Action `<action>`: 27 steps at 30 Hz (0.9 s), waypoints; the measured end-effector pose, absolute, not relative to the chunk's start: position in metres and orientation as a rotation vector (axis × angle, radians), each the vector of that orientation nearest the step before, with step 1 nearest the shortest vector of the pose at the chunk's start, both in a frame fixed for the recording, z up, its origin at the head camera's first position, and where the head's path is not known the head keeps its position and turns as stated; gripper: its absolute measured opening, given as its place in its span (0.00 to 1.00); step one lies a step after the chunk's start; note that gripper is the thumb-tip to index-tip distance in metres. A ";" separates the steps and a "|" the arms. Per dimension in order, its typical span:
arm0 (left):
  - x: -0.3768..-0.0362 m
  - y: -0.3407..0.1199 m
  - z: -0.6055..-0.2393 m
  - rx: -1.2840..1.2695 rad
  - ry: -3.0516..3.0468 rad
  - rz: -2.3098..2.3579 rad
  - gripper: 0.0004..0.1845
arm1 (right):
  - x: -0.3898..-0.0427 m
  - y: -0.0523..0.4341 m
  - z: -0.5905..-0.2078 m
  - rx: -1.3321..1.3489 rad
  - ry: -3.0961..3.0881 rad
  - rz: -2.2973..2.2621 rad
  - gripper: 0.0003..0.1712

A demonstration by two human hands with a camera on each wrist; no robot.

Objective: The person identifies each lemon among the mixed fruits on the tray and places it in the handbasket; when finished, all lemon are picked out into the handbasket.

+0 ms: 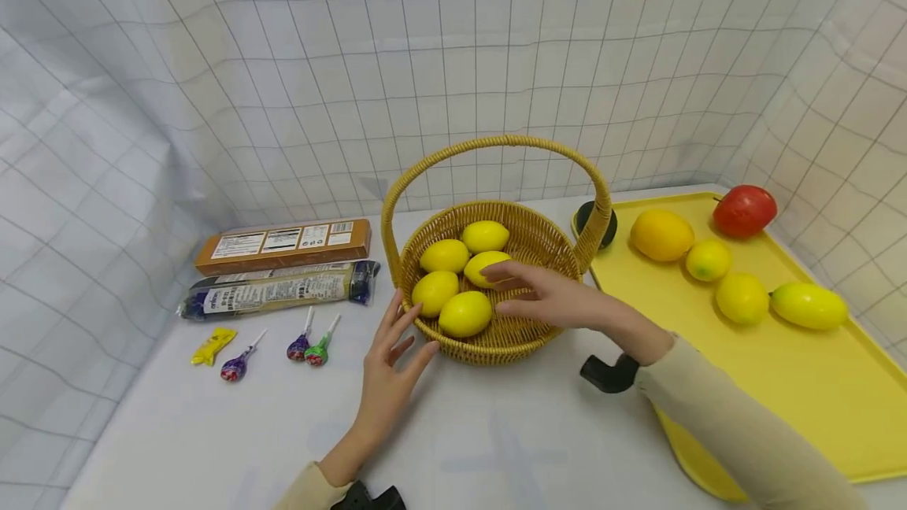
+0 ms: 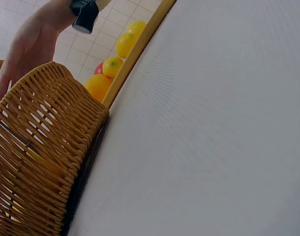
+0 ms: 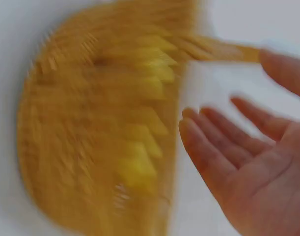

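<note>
A round wicker basket (image 1: 524,236) with a tall arched handle holds several lemons (image 1: 464,314), bunched toward its left side. At the basket's near left rim is my left hand (image 1: 388,368), its fingers spread and the fingertips right at the wicker. My right hand (image 1: 549,295) hovers over the right part of the basket, fingers extended beside the lemons and holding nothing. The right wrist view shows that right hand's palm (image 3: 260,179) with the fingers apart from the blurred basket. In the left wrist view, the basket's woven side (image 2: 46,132) fills the left.
To the right, a yellow tray (image 1: 786,400) bears a red fruit (image 1: 745,212), an orange-yellow fruit (image 1: 662,235) and several yellow fruits. A dark oval thing (image 1: 597,225) shows behind the handle. Left lie a brown box (image 1: 283,246), a plastic-wrapped package (image 1: 279,290), lollipops (image 1: 234,368) and a yellow-wrapped candy (image 1: 213,345).
</note>
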State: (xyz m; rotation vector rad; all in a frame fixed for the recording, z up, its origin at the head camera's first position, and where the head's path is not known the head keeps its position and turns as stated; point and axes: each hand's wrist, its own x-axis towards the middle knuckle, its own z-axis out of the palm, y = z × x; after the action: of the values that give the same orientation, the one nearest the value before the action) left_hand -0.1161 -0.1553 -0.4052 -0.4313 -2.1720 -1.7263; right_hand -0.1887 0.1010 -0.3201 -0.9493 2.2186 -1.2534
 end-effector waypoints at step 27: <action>-0.108 -0.151 -0.387 -0.409 -2.179 -1.771 0.28 | -0.155 0.334 -0.388 0.092 2.826 -1.418 0.40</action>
State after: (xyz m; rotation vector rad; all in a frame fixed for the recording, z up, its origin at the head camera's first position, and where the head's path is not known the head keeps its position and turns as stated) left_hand -0.1079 -0.1507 -0.3873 -0.4093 -2.1787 -1.7714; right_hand -0.1550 0.3337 -0.3881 0.0921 2.8264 -1.4177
